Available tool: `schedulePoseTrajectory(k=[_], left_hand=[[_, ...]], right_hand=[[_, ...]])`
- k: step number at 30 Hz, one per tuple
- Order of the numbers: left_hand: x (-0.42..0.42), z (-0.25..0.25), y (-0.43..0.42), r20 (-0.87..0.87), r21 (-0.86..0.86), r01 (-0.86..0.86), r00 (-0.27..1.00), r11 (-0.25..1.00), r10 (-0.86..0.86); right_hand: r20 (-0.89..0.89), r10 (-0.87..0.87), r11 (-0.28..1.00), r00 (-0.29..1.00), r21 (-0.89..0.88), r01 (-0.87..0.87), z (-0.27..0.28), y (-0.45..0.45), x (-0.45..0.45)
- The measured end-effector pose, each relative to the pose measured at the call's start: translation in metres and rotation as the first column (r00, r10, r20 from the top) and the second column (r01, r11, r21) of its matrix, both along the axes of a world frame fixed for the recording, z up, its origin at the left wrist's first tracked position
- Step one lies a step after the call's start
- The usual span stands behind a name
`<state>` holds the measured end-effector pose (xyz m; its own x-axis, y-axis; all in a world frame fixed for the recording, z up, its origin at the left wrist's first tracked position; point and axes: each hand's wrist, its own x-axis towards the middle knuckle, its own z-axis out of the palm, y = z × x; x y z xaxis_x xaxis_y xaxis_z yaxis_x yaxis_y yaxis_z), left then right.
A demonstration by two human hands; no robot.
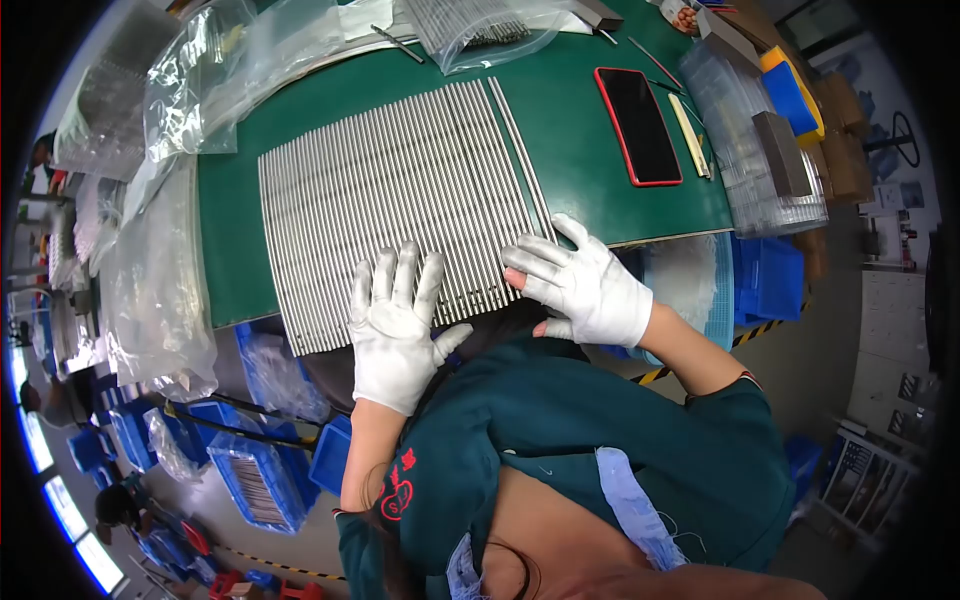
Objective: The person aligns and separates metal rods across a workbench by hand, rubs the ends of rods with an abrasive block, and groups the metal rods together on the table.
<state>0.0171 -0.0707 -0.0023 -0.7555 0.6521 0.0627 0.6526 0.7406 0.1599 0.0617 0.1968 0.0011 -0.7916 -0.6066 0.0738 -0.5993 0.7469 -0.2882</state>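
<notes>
Metal rods (385, 190) lie side by side in a wide flat row on the green tabletop. To the right of the row, a few rods (518, 150) lie apart, with a narrow gap between. My left hand (395, 330), in a white glove with greyed fingertips, is spread flat over the near ends of the row. My right hand (585, 285), gloved too, with thumb and one fingertip bare, is at the row's right near corner. Its fingers are stretched out, and one reaches the near end of the separate rods. Neither hand grips a rod.
A red-edged phone (638, 127) and a yellow cutter knife (689, 138) lie at the right. Clear plastic trays (745, 150) stand beyond them. Plastic bags (160, 270) cover the left edge, and a bag of rods (490, 30) lies behind. Blue bins (262, 480) stand below.
</notes>
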Motion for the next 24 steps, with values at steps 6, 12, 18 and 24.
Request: schedulePoseTrajectory(k=[6, 12, 18, 24], left_hand=[[0.000, 0.001, 0.001, 0.017, -0.005, -0.003, 1.000, 1.000, 0.003], [0.000, 0.001, 0.001, 0.019, 0.005, -0.003, 1.000, 1.000, 0.003], [0.000, 0.000, 0.000, -0.001, 0.019, -0.004, 1.000, 1.000, 0.004], [0.003, 0.003, -0.010, 0.030, 0.026, -0.006, 1.000, 1.000, 0.006]], right_hand=[[0.028, -0.077, 0.997, 0.997, 0.034, 0.076, 0.006, 0.033, 0.013], [0.058, -0.020, 0.999, 0.998, -0.041, 0.023, 0.003, 0.020, 0.006], [0.052, 0.040, 0.988, 0.998, -0.152, -0.032, 0.003, -0.011, -0.007], [0.008, -0.023, 0.998, 1.000, -0.050, 0.024, 0.002, 0.013, 0.004]])
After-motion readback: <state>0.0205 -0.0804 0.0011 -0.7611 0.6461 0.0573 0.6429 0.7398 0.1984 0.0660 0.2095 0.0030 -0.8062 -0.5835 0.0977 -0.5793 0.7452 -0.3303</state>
